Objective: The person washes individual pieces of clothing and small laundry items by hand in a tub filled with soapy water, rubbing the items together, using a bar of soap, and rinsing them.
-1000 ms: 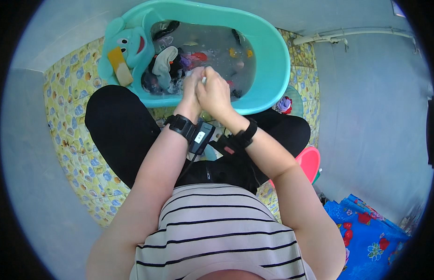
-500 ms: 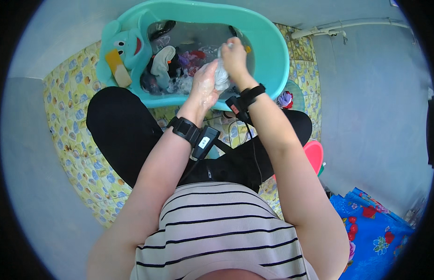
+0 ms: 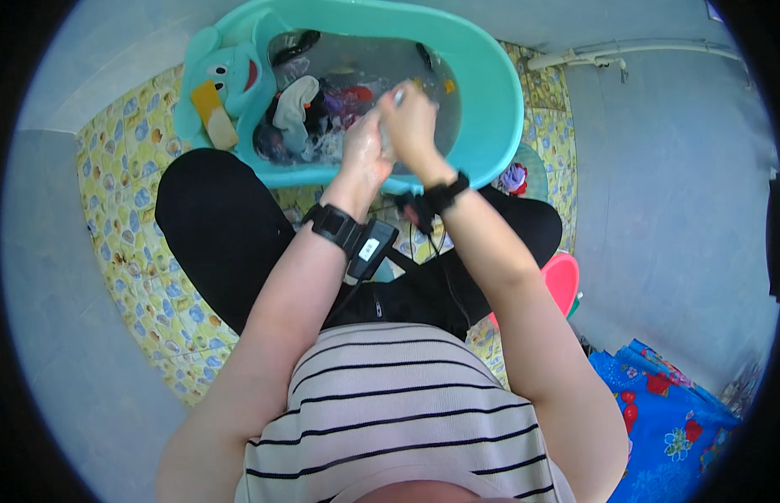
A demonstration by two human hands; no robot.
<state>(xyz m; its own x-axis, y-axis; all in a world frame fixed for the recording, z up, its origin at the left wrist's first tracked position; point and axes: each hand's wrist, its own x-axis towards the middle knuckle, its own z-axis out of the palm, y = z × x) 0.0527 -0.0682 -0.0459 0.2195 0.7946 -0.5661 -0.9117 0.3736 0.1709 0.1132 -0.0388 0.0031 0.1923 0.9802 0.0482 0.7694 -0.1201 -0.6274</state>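
Observation:
Over the soapy water in a turquoise baby bathtub (image 3: 495, 96), my two hands press together around a wet whitish cloth. My left hand (image 3: 362, 155) is closed on its near side, lathered with suds. Closed over the top, my right hand (image 3: 412, 126) covers most of the cloth, so its kind is hidden. Left of them, a pale grey sock-like piece (image 3: 294, 113) lies on dark laundry. Red and purple fabric (image 3: 354, 95) floats just beyond my left hand.
A yellow-and-cream bar or brush (image 3: 214, 116) rests on the tub's cartoon-face end. My black-clad knees flank the tub. A pink basin (image 3: 561, 283) stands by my right knee, a blue flowered cloth (image 3: 658, 419) at lower right. A white pipe (image 3: 642, 52) runs along the wall.
My right hand has shifted left and down over the cloth, closer to my left hand. Less of the whitish cloth shows now.

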